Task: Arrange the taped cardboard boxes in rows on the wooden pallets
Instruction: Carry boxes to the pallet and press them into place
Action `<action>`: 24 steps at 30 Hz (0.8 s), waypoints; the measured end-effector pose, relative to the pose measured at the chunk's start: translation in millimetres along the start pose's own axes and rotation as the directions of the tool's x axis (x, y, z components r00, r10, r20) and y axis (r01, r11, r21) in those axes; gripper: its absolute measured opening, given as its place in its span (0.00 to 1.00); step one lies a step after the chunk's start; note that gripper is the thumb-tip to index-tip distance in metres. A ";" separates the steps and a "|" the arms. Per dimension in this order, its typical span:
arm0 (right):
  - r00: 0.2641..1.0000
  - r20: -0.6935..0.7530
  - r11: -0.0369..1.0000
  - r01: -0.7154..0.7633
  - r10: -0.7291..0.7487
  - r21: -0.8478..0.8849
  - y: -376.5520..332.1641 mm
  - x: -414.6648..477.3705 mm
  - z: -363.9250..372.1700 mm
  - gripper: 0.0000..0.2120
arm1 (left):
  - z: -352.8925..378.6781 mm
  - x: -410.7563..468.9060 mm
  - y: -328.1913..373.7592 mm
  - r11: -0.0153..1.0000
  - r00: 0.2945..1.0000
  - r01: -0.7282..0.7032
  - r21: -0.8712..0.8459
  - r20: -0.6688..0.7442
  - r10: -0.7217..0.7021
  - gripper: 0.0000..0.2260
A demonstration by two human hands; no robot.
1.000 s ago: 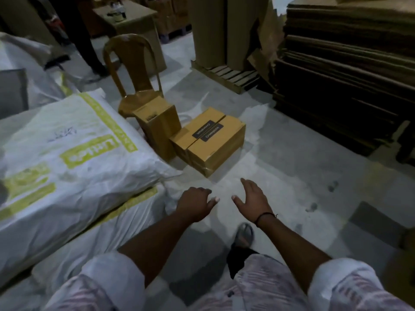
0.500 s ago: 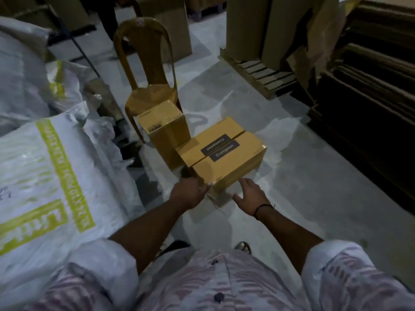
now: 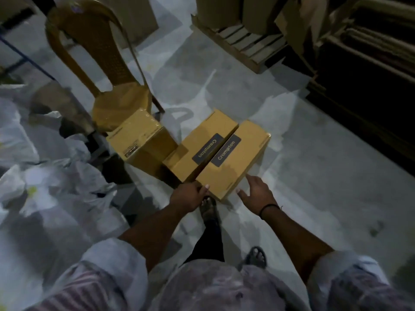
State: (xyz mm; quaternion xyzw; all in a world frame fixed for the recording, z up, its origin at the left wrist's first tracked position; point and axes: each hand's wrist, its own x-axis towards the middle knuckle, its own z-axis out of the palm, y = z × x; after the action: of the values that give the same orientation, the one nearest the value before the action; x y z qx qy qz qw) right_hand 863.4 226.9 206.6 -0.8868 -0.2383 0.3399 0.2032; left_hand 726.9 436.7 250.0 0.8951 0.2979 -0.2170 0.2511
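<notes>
Left of our left hand (image 3: 188,196) lie white sacks (image 3: 45,187). Beyond it an upright box (image 3: 139,140) stands before a chair (image 3: 98,52). This hand curls its fingers on the near left corner of the nearer Crompton box (image 3: 233,162), which lies on the floor beside its twin (image 3: 199,144). Our right hand (image 3: 256,194), fingers spread, touches that box's right side. Far beyond it lies a wooden pallet (image 3: 242,46).

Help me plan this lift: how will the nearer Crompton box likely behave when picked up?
Probably stiff: the nearer Crompton box keeps square edges and flat faces. Unlikely to tip or roll: it lies low and flat on the floor. Perhaps bulky for one hand, so a two-sided grip suits; left hand and right hand are at its near end.
</notes>
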 end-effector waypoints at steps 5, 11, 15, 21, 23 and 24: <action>0.988 0.054 0.989 -0.144 0.142 0.034 -10.6 79.1 26.8 0.34 | -1.2 110.0 -30.8 0.997 0.991 0.016 -0.069 0.131 -0.007 0.26; 0.966 0.122 0.973 -0.230 0.228 0.004 -0.4 206.4 78.1 0.35 | 51.2 261.8 -73.0 0.993 0.981 0.084 -0.086 0.179 -0.068 0.36; 0.948 0.195 0.966 -0.260 0.253 0.013 18.2 301.7 122.2 0.35 | 101.9 360.6 -83.3 0.995 0.988 0.006 -0.103 0.157 0.010 0.33; 0.932 0.106 0.915 -0.362 0.348 0.177 55.3 397.0 180.3 0.36 | 190.6 455.9 -91.7 0.979 0.974 0.078 -0.190 0.223 -0.034 0.43; 0.899 0.027 0.860 -0.427 0.437 0.281 70.6 406.2 188.4 0.37 | 211.8 458.8 -85.7 0.971 0.960 0.164 -0.174 0.254 -0.117 0.41; 0.863 -0.018 0.809 -0.465 0.505 0.359 78.5 405.8 191.5 0.39 | 217.0 454.1 -79.1 0.973 0.968 0.163 -0.160 0.217 -0.126 0.36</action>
State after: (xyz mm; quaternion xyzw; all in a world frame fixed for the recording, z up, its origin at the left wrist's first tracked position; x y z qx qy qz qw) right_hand 1017.6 429.4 -171.2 -0.8866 0.0708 0.3661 0.2737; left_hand 955.0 558.8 -188.9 0.8177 0.3532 -0.2988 0.3425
